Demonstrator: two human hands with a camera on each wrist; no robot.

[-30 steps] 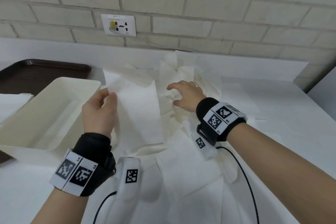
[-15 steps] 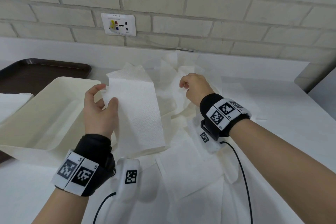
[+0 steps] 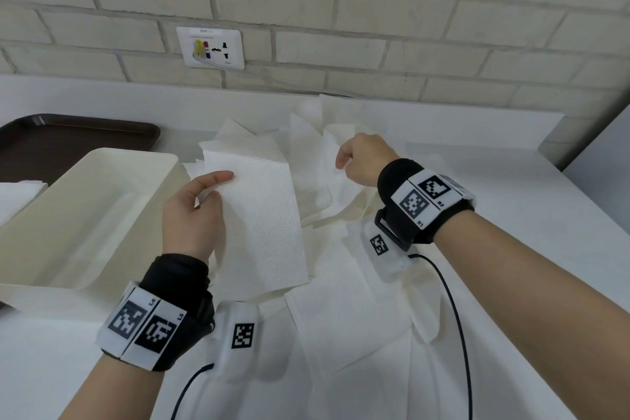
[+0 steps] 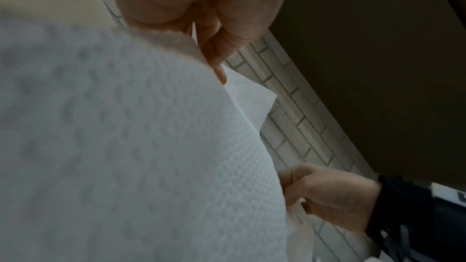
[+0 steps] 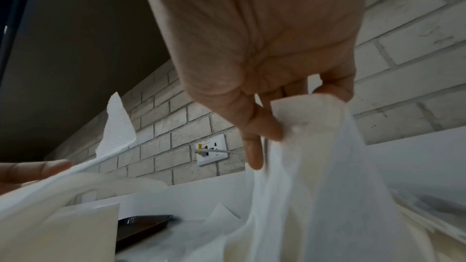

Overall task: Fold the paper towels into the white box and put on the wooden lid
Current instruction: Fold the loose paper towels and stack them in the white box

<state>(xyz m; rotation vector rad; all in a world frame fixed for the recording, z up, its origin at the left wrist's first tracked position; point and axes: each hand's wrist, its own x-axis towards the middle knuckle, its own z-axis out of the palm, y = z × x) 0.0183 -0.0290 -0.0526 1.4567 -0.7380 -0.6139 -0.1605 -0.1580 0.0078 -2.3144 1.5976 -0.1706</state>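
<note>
Nearest me, loose paper towels (image 3: 358,334) lie spread over the counter (image 3: 545,215). Above them the left hand (image 3: 191,215) keeps its grip pinched on a folded towel (image 3: 262,215), which now stands higher and squarer than a second ago. The white box (image 3: 102,215) sits just beside it, open, with no stack visible inside. Farther back, the right hand (image 3: 361,160), flat on the pile a moment ago, has closed its grip on a fresh sheet (image 5: 315,127) and lifted it. Folding seems barely begun; I see no wooden lid.
</note>
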